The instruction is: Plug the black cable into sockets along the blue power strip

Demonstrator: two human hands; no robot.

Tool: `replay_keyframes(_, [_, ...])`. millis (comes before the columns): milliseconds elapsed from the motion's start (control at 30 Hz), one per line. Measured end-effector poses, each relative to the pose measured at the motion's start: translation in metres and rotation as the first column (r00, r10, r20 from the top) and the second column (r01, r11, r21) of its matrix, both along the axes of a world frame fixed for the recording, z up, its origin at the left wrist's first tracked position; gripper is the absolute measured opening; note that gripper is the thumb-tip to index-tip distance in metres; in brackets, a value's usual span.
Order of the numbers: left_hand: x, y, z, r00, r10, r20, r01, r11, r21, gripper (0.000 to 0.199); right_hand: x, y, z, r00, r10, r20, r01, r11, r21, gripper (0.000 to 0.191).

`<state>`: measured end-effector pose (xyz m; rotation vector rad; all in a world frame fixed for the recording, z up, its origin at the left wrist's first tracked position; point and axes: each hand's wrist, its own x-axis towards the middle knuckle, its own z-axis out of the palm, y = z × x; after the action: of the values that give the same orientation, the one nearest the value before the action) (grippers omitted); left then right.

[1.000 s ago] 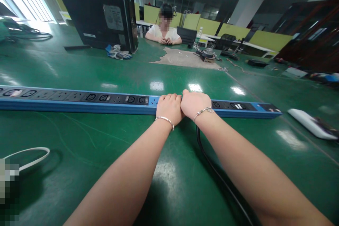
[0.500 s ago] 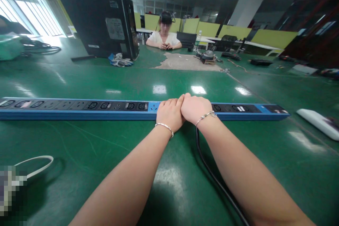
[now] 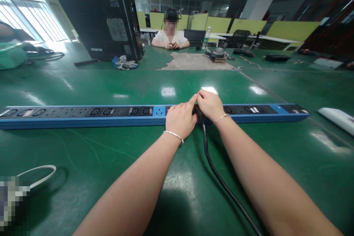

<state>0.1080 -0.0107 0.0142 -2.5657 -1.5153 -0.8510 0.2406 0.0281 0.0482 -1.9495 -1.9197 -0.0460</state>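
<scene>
A long blue power strip (image 3: 124,122) with black socket faces lies across the green table. My left hand (image 3: 179,118) is closed over its middle, with the index finger reaching toward my other hand. Just to the right, my right hand (image 3: 210,105) is curled at a black plug (image 3: 198,110) on the strip; its fingertips are partly hidden behind the plug. From the plug a thick black cord (image 3: 212,167) runs down toward me between my forearms. The fingertips of both hands meet above the plug. How deep the plug sits in its socket is hidden.
A black computer case (image 3: 96,25) stands at the back left, with gloves (image 3: 125,62) beside it. Opposite sits a person (image 3: 170,38), hands together. A bottle (image 3: 206,37) and small parts are farther back. A white object (image 3: 339,120) lies right, a white cable loop (image 3: 45,171) left.
My right hand has shifted slightly right and up, uncovering the plug and the cord's upper end. My left hand stays on the strip. The view has shifted a little.
</scene>
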Motion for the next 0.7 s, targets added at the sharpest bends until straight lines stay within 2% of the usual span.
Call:
replay_keyframes(67, [0.001,-0.001,0.001,1.0,0.003,-0.009,-0.003,1.0,-0.008,0.055,0.001,0.004,-0.011,0.99,-0.044,-0.136,0.054,0.996,0.071,0.033])
replay_keyframes(133, [0.003,-0.002,0.001,1.0,0.01,-0.001,-0.01,1.0,-0.016,0.052,0.004,0.009,-0.018,0.959,-0.022,-0.282,0.055,0.992,0.111,0.032])
replay_keyframes(233, [0.006,-0.002,0.0,0.999,0.013,0.038,-0.012,1.0,-0.011,0.04,0.01,0.017,-0.023,0.866,0.026,-0.499,0.056,0.987,0.149,0.031])
replay_keyframes(300, [0.008,-0.001,-0.001,0.998,0.013,0.056,-0.013,1.0,-0.015,0.033,0.013,0.021,-0.025,0.813,0.044,-0.58,0.053,0.987,0.15,0.03])
replay_keyframes(367, [0.009,0.0,0.0,0.998,0.02,0.061,-0.018,0.999,-0.03,0.03,0.014,0.024,-0.026,0.799,0.061,-0.598,0.033,0.989,0.145,0.028])
replay_keyframes(500, [0.009,0.001,0.003,0.999,0.033,0.042,-0.03,0.998,-0.06,0.028,0.012,0.022,-0.026,0.82,0.075,-0.568,0.012,0.989,0.147,0.027])
replay_keyframes(700, [0.009,0.0,-0.001,0.999,0.017,0.05,-0.017,1.0,0.004,0.031,0.009,0.017,-0.021,0.848,0.057,-0.527,0.011,0.992,0.125,0.028])
